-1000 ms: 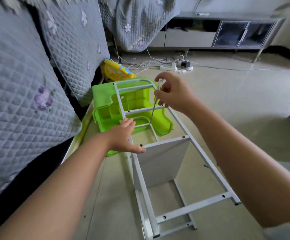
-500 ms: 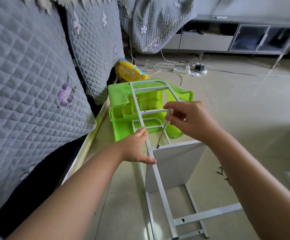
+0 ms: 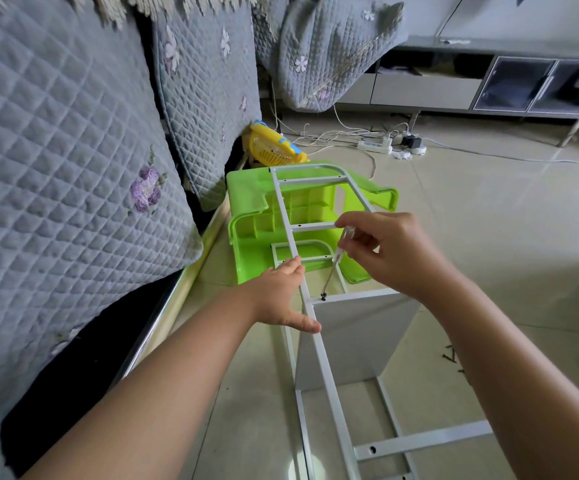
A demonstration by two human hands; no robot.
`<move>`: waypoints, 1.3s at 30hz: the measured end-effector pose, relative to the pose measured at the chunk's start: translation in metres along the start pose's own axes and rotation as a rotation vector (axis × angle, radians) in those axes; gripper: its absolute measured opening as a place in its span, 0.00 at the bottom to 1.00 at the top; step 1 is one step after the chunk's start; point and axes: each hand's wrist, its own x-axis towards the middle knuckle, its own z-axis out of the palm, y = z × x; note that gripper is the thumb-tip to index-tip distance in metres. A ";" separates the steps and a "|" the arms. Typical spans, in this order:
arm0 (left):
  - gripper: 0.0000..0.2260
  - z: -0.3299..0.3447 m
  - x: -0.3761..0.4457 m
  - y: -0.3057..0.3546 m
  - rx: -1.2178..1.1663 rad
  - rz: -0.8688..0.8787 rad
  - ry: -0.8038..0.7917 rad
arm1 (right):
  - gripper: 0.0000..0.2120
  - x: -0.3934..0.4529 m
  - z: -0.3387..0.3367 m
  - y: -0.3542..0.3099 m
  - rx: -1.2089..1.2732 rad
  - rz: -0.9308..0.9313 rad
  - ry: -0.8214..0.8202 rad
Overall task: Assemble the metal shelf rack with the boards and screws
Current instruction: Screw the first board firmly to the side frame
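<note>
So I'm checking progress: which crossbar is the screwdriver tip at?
The crossbar along the white board's top edge; the screwdriver tip meets a screw there. Others stand bare.

No text, label, brand, number or sign can be read anywhere in the view.
</note>
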 end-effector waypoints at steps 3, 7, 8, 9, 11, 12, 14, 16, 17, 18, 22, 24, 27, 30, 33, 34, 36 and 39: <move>0.44 -0.001 0.000 0.000 0.012 0.001 0.000 | 0.10 0.001 -0.004 0.000 -0.017 0.013 -0.005; 0.45 0.000 0.001 -0.001 0.021 0.006 0.002 | 0.11 0.001 -0.006 0.001 -0.027 -0.001 -0.005; 0.45 0.000 0.001 -0.002 0.014 0.005 0.002 | 0.12 0.001 -0.005 0.002 -0.029 -0.012 -0.008; 0.45 0.000 0.001 -0.002 0.006 0.004 0.002 | 0.12 0.000 -0.004 0.002 -0.027 -0.020 -0.006; 0.45 0.001 0.003 -0.004 -0.008 0.003 0.004 | 0.14 0.001 -0.002 0.002 -0.016 -0.034 -0.002; 0.45 0.001 0.003 -0.005 -0.014 0.003 0.006 | 0.15 0.002 -0.001 0.002 -0.014 -0.041 -0.001; 0.46 0.001 0.004 -0.005 -0.017 0.003 0.007 | 0.13 0.002 -0.001 0.003 -0.027 -0.053 -0.009; 0.46 0.002 0.004 -0.006 -0.020 0.005 0.007 | 0.12 0.002 -0.001 0.003 -0.043 -0.058 -0.018; 0.46 0.002 0.003 -0.006 -0.023 0.007 0.010 | 0.12 0.002 -0.001 0.003 -0.045 -0.055 -0.021; 0.46 0.002 0.003 -0.006 -0.028 0.008 0.012 | 0.11 0.002 -0.001 0.003 -0.044 -0.049 -0.023; 0.46 0.002 0.004 -0.007 -0.028 0.014 0.019 | 0.10 0.005 -0.004 -0.005 -0.051 -0.018 -0.085; 0.46 0.003 0.005 -0.008 -0.030 0.014 0.022 | 0.09 0.009 -0.010 -0.012 -0.119 0.031 -0.144; 0.47 0.004 0.006 -0.009 -0.039 0.005 0.023 | 0.10 0.018 -0.019 -0.020 -0.258 0.182 -0.382; 0.47 0.005 0.006 -0.009 -0.041 0.009 0.024 | 0.22 0.027 -0.019 -0.028 -0.462 0.265 -0.515; 0.46 0.005 0.004 -0.008 -0.035 0.025 0.031 | 0.24 0.027 -0.016 -0.029 -0.562 0.310 -0.528; 0.46 0.005 0.004 -0.007 -0.030 0.028 0.033 | 0.23 0.026 -0.015 -0.029 -0.573 0.306 -0.530; 0.46 0.005 0.003 -0.006 -0.020 0.033 0.037 | 0.18 0.023 -0.013 -0.027 -0.494 0.274 -0.541; 0.46 0.003 0.002 -0.005 -0.009 0.034 0.039 | 0.10 0.021 -0.014 -0.028 -0.264 0.272 -0.583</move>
